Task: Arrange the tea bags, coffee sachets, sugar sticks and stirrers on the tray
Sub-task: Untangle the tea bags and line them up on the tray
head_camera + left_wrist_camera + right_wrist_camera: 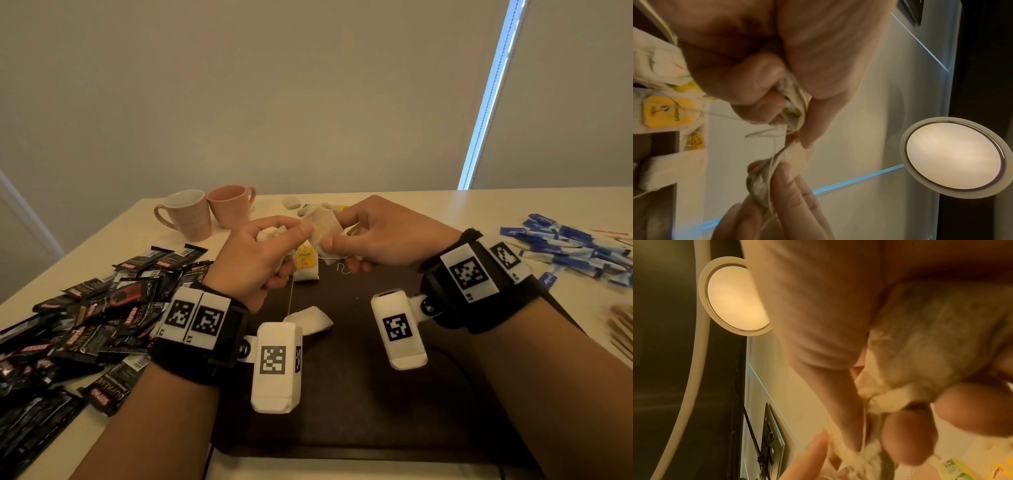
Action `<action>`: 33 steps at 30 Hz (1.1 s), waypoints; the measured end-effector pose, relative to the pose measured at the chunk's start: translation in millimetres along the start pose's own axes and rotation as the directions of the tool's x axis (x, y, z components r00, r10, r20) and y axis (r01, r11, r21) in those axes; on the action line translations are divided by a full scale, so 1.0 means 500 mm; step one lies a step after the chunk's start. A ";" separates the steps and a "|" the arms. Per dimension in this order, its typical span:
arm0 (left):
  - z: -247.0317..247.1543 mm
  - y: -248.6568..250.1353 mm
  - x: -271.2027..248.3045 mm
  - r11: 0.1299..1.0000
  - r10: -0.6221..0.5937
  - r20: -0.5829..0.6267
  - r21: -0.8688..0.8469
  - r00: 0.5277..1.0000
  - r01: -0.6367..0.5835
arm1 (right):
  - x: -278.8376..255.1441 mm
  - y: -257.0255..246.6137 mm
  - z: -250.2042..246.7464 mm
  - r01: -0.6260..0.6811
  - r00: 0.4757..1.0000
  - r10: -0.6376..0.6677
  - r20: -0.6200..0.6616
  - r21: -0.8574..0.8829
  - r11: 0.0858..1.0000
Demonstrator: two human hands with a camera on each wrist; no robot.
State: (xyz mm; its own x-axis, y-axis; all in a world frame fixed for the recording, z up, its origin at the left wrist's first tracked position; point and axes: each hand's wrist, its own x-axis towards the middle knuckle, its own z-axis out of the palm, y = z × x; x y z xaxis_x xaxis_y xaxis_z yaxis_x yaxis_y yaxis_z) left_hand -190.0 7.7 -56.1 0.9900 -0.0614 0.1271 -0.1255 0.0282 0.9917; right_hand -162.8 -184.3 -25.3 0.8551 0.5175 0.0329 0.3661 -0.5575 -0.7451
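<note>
A: What are the hands doing at the centre of the head view?

B: The left hand (265,251) has its fingers curled round a bunched tea bag (274,236), thumb pressed on top. The right hand (380,236) pinches a second tea bag (323,228) between thumb and fingers. The two bags meet between the hands, above the far end of the dark tray (359,394).

A: Anything hanging from them?

B: A thin string (291,291) drops from the left hand toward a tea bag lying on the tray (310,320), lower centre. Another flat bag with a yellow tag (306,258) lies just under the hands.

A: And farther out?

B: At the left edge of the frame, a heap of black coffee sachets (78,329) on the pale table (428,205). At the right edge, blue sugar sticks (568,246), with wooden stirrers (621,329) below them. Two pink mugs (205,212) stand upper left of the hands, touching or nearly so. More loose tea bags (291,202) lie beyond the hands.
</note>
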 end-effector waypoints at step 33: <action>-0.015 -0.001 0.008 0.998 -0.053 -0.032 0.040 0.998 0.054 | 0.001 0.008 -0.016 0.002 0.957 0.024 -0.289 0.087 0.996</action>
State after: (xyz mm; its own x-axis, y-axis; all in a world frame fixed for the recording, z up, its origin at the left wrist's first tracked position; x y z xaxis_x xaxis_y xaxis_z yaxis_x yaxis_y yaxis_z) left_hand -185.5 14.7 -56.1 0.9968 -0.0303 0.0739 -0.0744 -0.0155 0.9971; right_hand -158.0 -191.6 -23.0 0.9331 0.2946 0.2061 0.3340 -0.4979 -0.8003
